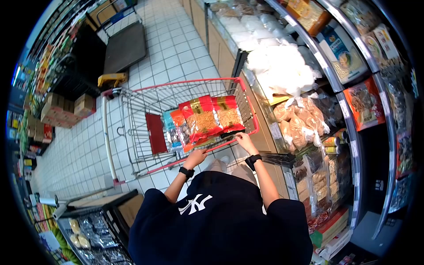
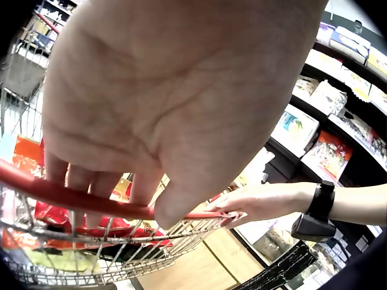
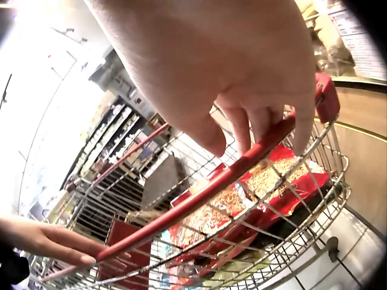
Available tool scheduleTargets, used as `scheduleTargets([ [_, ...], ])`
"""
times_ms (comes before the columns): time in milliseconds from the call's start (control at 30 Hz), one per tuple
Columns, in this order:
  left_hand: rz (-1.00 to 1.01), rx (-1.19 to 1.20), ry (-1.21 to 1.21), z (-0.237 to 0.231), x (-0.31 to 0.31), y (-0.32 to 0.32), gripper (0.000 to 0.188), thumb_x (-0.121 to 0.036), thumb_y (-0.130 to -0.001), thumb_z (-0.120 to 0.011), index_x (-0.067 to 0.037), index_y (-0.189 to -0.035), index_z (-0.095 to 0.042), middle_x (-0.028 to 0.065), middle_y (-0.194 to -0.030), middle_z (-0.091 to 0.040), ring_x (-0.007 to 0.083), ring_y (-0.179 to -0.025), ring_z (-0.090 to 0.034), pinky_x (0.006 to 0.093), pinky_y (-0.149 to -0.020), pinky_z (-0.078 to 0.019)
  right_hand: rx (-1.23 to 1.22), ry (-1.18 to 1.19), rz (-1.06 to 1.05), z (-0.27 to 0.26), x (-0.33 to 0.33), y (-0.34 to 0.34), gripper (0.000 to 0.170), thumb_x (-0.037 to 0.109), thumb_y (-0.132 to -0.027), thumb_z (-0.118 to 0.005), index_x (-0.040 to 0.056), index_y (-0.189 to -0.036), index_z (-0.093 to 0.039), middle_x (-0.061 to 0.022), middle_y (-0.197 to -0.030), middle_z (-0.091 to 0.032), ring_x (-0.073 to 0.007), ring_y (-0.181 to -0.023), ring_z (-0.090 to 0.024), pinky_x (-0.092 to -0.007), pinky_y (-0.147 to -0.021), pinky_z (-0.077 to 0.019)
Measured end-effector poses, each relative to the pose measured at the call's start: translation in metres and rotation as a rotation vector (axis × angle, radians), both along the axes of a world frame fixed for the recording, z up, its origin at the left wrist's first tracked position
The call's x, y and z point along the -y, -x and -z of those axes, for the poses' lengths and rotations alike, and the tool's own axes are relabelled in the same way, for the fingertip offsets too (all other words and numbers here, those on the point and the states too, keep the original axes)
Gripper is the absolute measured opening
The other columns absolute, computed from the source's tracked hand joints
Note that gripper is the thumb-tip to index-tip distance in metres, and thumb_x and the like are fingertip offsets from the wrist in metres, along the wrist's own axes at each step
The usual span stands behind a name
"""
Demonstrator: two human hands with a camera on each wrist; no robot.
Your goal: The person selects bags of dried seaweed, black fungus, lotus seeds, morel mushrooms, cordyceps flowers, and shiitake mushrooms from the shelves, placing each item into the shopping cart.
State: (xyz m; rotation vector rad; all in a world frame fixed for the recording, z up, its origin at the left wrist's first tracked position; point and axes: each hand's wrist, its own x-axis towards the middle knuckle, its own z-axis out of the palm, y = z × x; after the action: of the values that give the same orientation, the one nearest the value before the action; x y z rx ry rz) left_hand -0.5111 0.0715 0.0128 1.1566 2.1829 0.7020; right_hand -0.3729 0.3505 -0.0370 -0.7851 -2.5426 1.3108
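Note:
A wire shopping cart (image 1: pixel 139 104) with red rails stands before the person. The left hand (image 1: pixel 194 158) holds the near red rail (image 1: pixel 221 145), its fingers over the far side and its thumb on the near side in the left wrist view. Farther right on that rail, close to the red corner piece (image 3: pixel 327 99), the right hand (image 1: pixel 245 142) holds on with its fingers draped over. Inside the cart lie two red-edged bags of tan dried food (image 1: pixel 202 119) (image 1: pixel 229 115), beside an orange and blue packet (image 1: pixel 175 128). A dark red panel (image 1: pixel 156 132) hangs at the cart's left part.
Along the right run shelves with bagged goods, among them white bags (image 1: pixel 280 68) and tan bags (image 1: pixel 300 119). A flat trolley (image 1: pixel 126 46) stands ahead on the tiled floor (image 1: pixel 176 42). Cardboard boxes (image 1: pixel 57 108) are stacked at left; a display case (image 1: pixel 95 221) stands at lower left.

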Motion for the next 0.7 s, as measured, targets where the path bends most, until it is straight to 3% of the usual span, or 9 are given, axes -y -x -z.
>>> scheduleTargets([
  [33, 0.023, -0.011, -0.010, -0.003, -0.004, 0.002, 0.032, -0.030, -0.087, -0.054, -0.005, -0.106, -0.062, 0.0223, -0.087, -0.064, 0.0387, -0.086, -0.061, 0.0469, -0.075, -0.0489, -0.005, 0.097, 0.023, -0.012, -0.001, -0.002, 0.025, 0.015, -0.083, -0.059, 0.0004, -0.103, -0.063, -0.0154, -0.091, -0.067, -0.0255, -0.085, -0.063, -0.0337, -0.079, -0.0493],
  [133, 0.009, -0.120, 0.121, -0.012, -0.017, 0.002, 0.030, -0.032, -0.084, -0.059, -0.004, -0.080, -0.070, 0.0210, -0.078, -0.064, 0.0369, -0.079, -0.063, 0.0473, -0.071, -0.0495, -0.089, 0.078, 0.130, -0.055, 0.004, -0.025, 0.026, 0.015, -0.087, -0.057, -0.0002, -0.108, -0.061, -0.0150, -0.095, -0.067, -0.0226, -0.091, -0.064, -0.0321, -0.080, -0.0492],
  [300, 0.094, -0.373, 0.225, 0.004, -0.030, 0.010, 0.037, -0.039, -0.077, -0.067, -0.002, -0.073, -0.070, 0.0196, -0.075, -0.066, 0.0343, -0.076, -0.064, 0.0440, -0.073, -0.0479, -0.120, 0.076, 0.288, -0.114, 0.009, -0.083, 0.025, 0.015, -0.089, -0.057, 0.0001, -0.108, -0.060, -0.0149, -0.097, -0.067, -0.0224, -0.091, -0.065, -0.0317, -0.080, -0.0494],
  [400, 0.194, -0.401, 0.241, 0.004, -0.040, 0.020, 0.043, -0.046, -0.074, -0.068, -0.003, -0.072, -0.070, 0.0191, -0.070, -0.066, 0.0335, -0.069, -0.065, 0.0442, -0.069, -0.0496, -0.139, 0.095, 0.417, -0.116, 0.009, -0.127, 0.023, 0.014, -0.089, -0.057, 0.0008, -0.109, -0.060, -0.0129, -0.097, -0.067, -0.0202, -0.090, -0.065, -0.0307, -0.079, -0.0497],
  [433, 0.180, -0.300, 0.316, -0.007, -0.048, 0.021, 0.041, -0.040, -0.072, -0.067, 0.001, -0.073, -0.068, 0.0224, -0.075, -0.065, 0.0368, -0.073, -0.065, 0.0450, -0.069, -0.0509, -0.139, 0.098, 0.465, -0.118, 0.009, -0.141, 0.024, 0.014, -0.089, -0.057, 0.0010, -0.109, -0.059, -0.0142, -0.097, -0.067, -0.0221, -0.091, -0.065, -0.0316, -0.079, -0.0500],
  [533, 0.313, -0.491, 0.325, 0.013, -0.054, 0.029, 0.040, -0.042, -0.067, -0.071, -0.003, -0.075, -0.070, 0.0193, -0.076, -0.067, 0.0338, -0.074, -0.066, 0.0439, -0.067, -0.0506, -0.173, 0.105, 0.574, -0.130, 0.018, -0.174, 0.022, 0.013, -0.090, -0.056, 0.0013, -0.109, -0.059, -0.0166, -0.097, -0.067, -0.0255, -0.093, -0.065, -0.0328, -0.078, -0.0504],
  [633, 0.362, -0.669, 0.381, 0.023, -0.063, 0.023, 0.037, -0.042, -0.065, -0.073, -0.008, -0.079, -0.071, 0.0140, -0.083, -0.069, 0.0322, -0.083, -0.066, 0.0502, -0.079, -0.0442, -0.166, 0.116, 0.658, -0.147, 0.032, -0.201, 0.021, 0.013, -0.091, -0.055, 0.0012, -0.108, -0.059, -0.0171, -0.097, -0.066, -0.0253, -0.093, -0.065, -0.0327, -0.078, -0.0504],
  [667, 0.317, -0.669, 0.427, 0.060, -0.065, 0.030, 0.037, -0.041, -0.063, -0.074, -0.009, -0.081, -0.071, 0.0125, -0.086, -0.070, 0.0320, -0.085, -0.065, 0.0522, -0.084, -0.0407, -0.208, 0.130, 0.682, -0.140, 0.035, -0.210, 0.020, 0.012, -0.092, -0.054, 0.0019, -0.109, -0.059, -0.0095, -0.096, -0.066, -0.0169, -0.088, -0.063, -0.0283, -0.077, -0.0489],
  [700, 0.314, -0.608, 0.480, 0.058, -0.074, 0.032, 0.034, -0.037, -0.061, -0.075, -0.010, -0.081, -0.072, 0.0122, -0.086, -0.070, 0.0316, -0.086, -0.066, 0.0550, -0.087, -0.0387, -0.215, 0.120, 0.704, -0.143, 0.037, -0.216, 0.020, 0.012, -0.092, -0.054, 0.0019, -0.109, -0.059, -0.0095, -0.096, -0.066, -0.0169, -0.088, -0.063, -0.0283, -0.077, -0.0489],
])
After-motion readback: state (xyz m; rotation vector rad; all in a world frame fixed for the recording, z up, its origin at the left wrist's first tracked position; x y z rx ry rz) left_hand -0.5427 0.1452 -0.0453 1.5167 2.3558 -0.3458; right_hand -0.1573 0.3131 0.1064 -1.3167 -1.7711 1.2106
